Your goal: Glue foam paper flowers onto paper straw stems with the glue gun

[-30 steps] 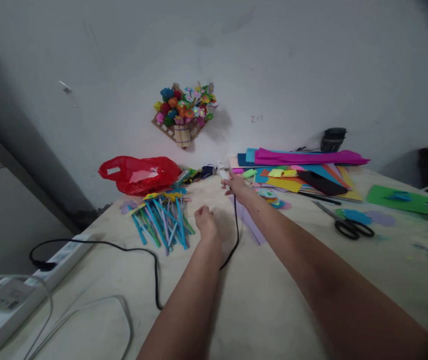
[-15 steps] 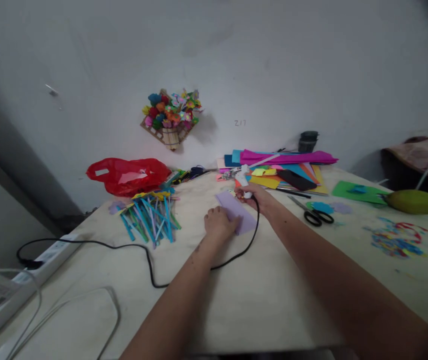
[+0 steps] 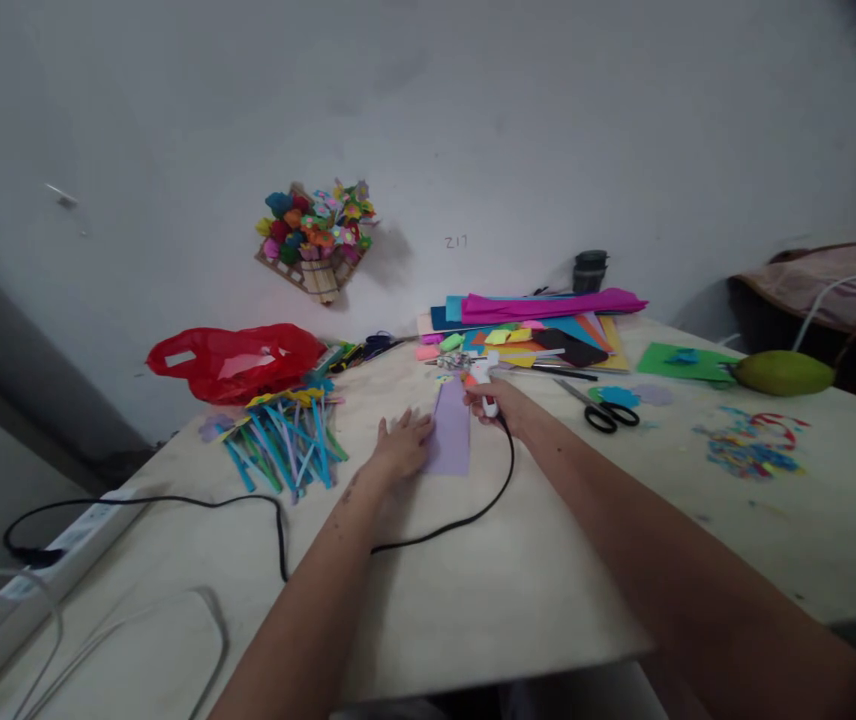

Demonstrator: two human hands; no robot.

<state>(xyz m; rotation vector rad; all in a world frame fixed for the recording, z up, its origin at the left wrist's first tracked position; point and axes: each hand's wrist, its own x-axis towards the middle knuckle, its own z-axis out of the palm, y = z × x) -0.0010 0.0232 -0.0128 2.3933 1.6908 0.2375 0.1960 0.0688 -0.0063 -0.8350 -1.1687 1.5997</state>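
A lilac paper strip (image 3: 449, 435) lies on the pale table in front of me. My left hand (image 3: 404, 447) rests at its left edge, fingers spread, the fingertips touching the paper. In my right hand (image 3: 494, 401) is a white glue gun (image 3: 482, 372), held over the strip's upper right edge. Its black cable (image 3: 509, 470) curves down and passes under my left forearm. The tip of the gun is too small to make out against the clutter behind.
Paper flowers with blue and green stems (image 3: 293, 440) and a red plastic bag (image 3: 240, 360) lie left. Coloured sheets (image 3: 555, 306) are stacked behind. Scissors (image 3: 602, 412), a green fruit (image 3: 784, 372) and paper scraps (image 3: 747, 445) lie right. A power strip (image 3: 87, 535) is at far left.
The view has shifted right. The lilac strip has turned from slanted to nearly straight. My left hand has moved to its left edge and spread its fingers; my right hand still holds the glue gun.
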